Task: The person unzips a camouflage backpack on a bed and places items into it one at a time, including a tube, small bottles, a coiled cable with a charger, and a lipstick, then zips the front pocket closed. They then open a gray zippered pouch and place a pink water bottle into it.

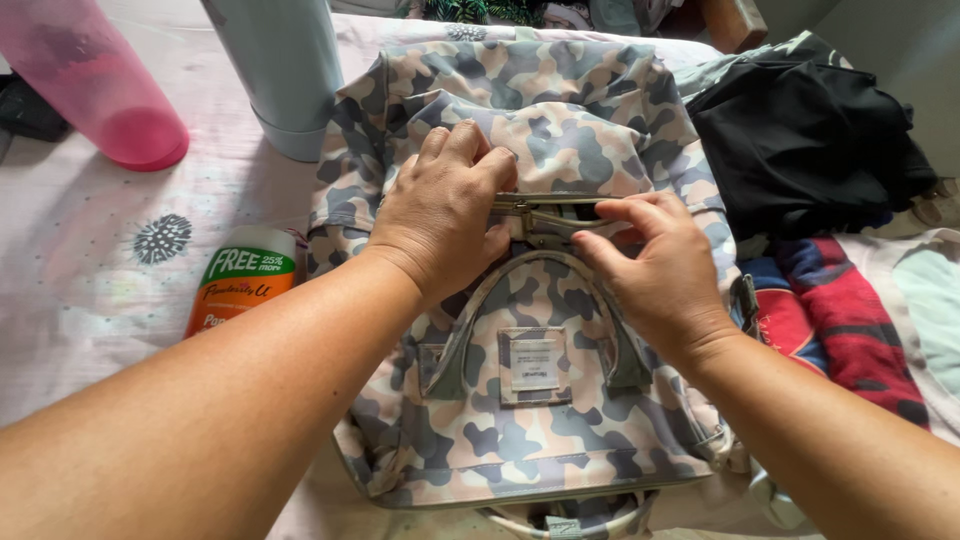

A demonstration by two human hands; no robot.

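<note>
Both hands are working the backpack [520, 400] flap: left hand [440, 215] pressing fabric with curled fingers, right hand [655, 265] pinching the metal clasp [545, 212]; seating it appears next.

backpack [520, 400] centre; bottle [240, 285] left, clothes [800, 140] right, tumbler [285, 70] behind.

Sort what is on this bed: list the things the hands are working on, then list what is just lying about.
In hand:
camouflage backpack
metal buckle on its flap, pinched by the left hand and the right hand

Lying about:
pink bottle
pale blue tumbler
orange and green bottle
black garment
red and blue cloth
</note>
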